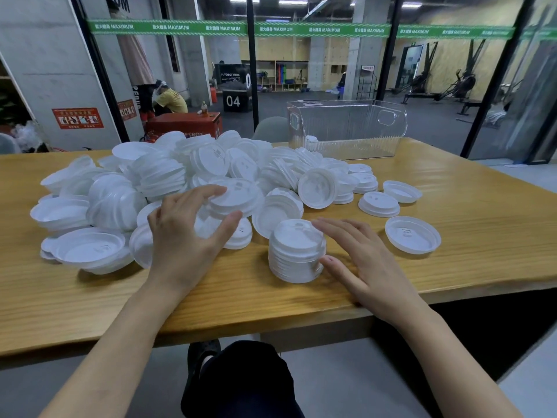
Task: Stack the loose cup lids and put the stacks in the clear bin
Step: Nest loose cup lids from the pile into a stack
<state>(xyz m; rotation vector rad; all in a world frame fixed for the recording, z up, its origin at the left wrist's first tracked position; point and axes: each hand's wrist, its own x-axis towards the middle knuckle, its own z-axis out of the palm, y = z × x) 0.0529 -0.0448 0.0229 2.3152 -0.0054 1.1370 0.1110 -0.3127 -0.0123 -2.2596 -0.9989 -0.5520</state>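
Note:
A big heap of loose white cup lids (pixel 156 179) covers the left and middle of the wooden table (pixel 467 242). My left hand (pixel 180 233) reaches into the heap, fingers and thumb spanning a small stack of lids (pixel 238 200) and holding it by its edges. A neat upright stack of lids (pixel 294 254) stands near the front edge. My right hand (pixel 358 260) rests against that stack's right side with straight fingers, thumb touching its wall. The clear bin (pixel 349 128) stands at the far right of the table, with a few lids just visible at its left end.
Single lids lie apart on the right, one (pixel 412 235) upside down and two more (pixel 379 204) (pixel 402 191) behind it. A grey chair back (pixel 271 128) shows behind the table. Glass partitions and a gym room lie beyond. My knee is under the front edge.

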